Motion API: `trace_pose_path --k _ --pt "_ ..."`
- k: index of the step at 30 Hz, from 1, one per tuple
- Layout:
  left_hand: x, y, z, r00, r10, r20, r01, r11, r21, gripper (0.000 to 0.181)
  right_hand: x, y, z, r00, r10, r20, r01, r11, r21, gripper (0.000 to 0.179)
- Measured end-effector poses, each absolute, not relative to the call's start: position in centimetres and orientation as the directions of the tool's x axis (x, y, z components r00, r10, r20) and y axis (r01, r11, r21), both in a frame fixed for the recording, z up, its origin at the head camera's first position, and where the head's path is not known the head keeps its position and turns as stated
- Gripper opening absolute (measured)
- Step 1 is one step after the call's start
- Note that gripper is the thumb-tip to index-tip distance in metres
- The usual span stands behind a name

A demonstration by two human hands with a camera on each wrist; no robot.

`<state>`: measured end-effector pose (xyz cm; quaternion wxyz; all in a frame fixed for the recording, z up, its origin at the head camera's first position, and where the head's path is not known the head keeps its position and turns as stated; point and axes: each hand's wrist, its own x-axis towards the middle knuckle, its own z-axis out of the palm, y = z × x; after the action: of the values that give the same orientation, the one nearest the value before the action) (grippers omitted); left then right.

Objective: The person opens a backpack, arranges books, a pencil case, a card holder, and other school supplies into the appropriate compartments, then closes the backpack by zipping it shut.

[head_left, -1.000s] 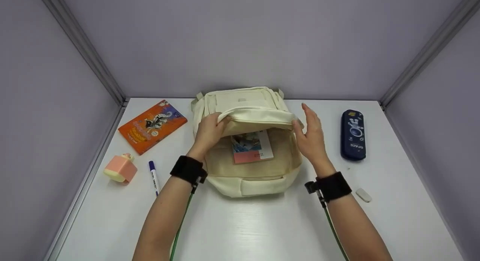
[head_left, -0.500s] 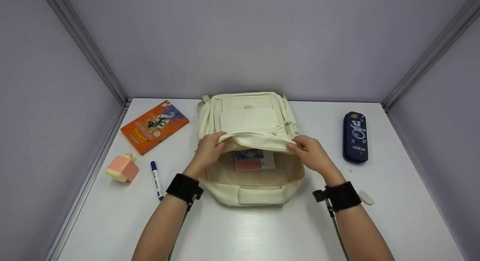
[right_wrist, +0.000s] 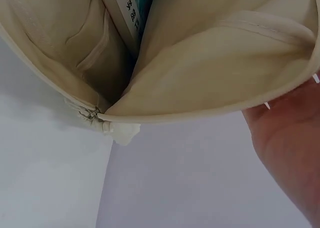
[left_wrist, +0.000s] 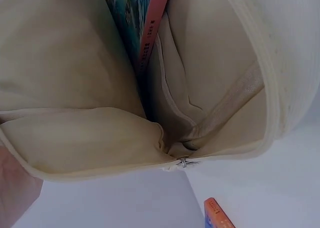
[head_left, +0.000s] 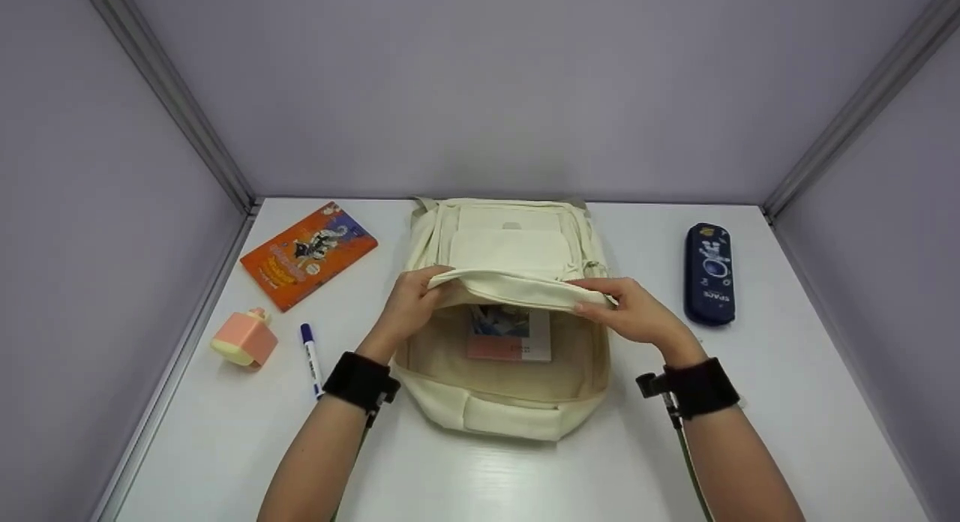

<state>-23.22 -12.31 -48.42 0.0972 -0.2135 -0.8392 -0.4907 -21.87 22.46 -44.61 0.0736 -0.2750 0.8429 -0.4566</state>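
Observation:
A cream backpack lies on the white table with its main compartment unzipped and its mouth towards me. My left hand pinches the left end of the raised front flap. At the flap's right end, my right hand holds the edge between thumb and fingers. A book with a blue, pink and white cover is inside, its upper part hidden under the flap. The left wrist view shows the book's pink spine deep between the lining walls. A zipper pull hangs at the opening's corner in the right wrist view.
An orange book lies at the back left. Below it are a pink and yellow bottle-like item and a purple-capped marker. To the right lies a navy pencil case. Grey walls enclose the table's back and sides.
My right hand has gone from open beside the flap to holding its edge. The flap has come down and nearer, and the whole backpack has slid towards me.

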Motion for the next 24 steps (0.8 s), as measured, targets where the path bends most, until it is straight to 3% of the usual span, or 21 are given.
trace_pose_path --k 5,11,17,20,24 --pt "-23.8 -12.3 -48.4 -0.895 0.242 0.375 0.444 0.392 0.806 0.015 -22.1 21.6 -42.9 -0.840 -0.533 0.101 -0.365 0.418 -0.832 0.013" --pt "-24.0 -12.5 -48.6 -0.917 0.266 0.297 0.385 0.398 0.833 0.018 -23.4 21.5 -42.9 -0.866 -0.487 0.108 -0.339 0.416 -0.843 0.027" --pt "-23.5 -14.4 -49.7 -0.940 0.257 0.225 0.305 0.337 0.891 0.027 -24.2 21.7 -43.1 -0.870 -0.480 0.115 -0.333 0.398 -0.855 0.026" --pt "-23.7 -16.1 -50.2 -0.961 0.144 0.237 0.269 0.282 0.921 0.030 -24.4 21.8 -43.2 -0.883 -0.458 0.109 -0.306 0.383 -0.872 0.023" --pt "-24.6 -18.5 -51.3 -0.979 -0.081 0.189 0.142 0.400 0.906 0.049 -25.0 22.1 -44.1 -0.901 -0.421 0.104 -0.280 0.381 -0.881 0.019"
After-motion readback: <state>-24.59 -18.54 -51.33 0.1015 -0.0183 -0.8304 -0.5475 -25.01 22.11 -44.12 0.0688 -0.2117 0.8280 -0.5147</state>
